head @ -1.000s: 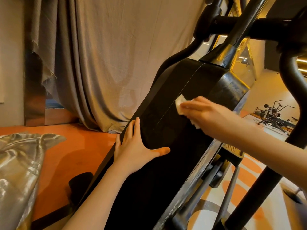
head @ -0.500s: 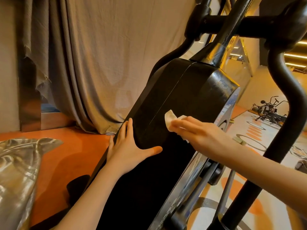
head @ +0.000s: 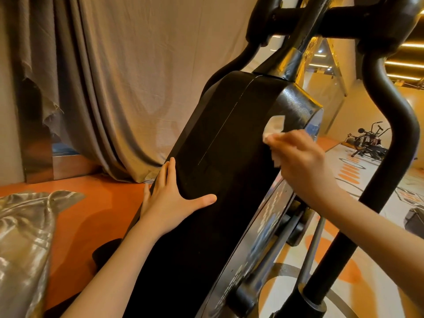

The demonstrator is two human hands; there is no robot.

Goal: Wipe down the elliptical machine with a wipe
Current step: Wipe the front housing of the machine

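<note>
The elliptical (head: pixel 224 171) fills the middle of the view — its black housing slopes up from the lower left to a rounded top near the centre. The left hand (head: pixel 169 198) lies flat on the housing's left side, fingers straight and together, pointing up the slope, thumb spread wide across the black face. The right hand (head: pixel 300 161) holds the wipe (head: pixel 274 129) against the upper right edge of the housing, just below the rounded top; its fingers are bent over the white wad, part of which sticks out above the fingertips and a little below the palm. A curved black handlebar (head: pixel 394 125) runs down past the right forearm. Behind the machine hangs a grey curtain (head: pixel 128 83) over an orange floor (head: pixel 96 203) — at lower left a silvery, shiny sheet (head: pixel 23 237) shows. Far right stands an exercise bike (head: pixel 369 141).
</note>
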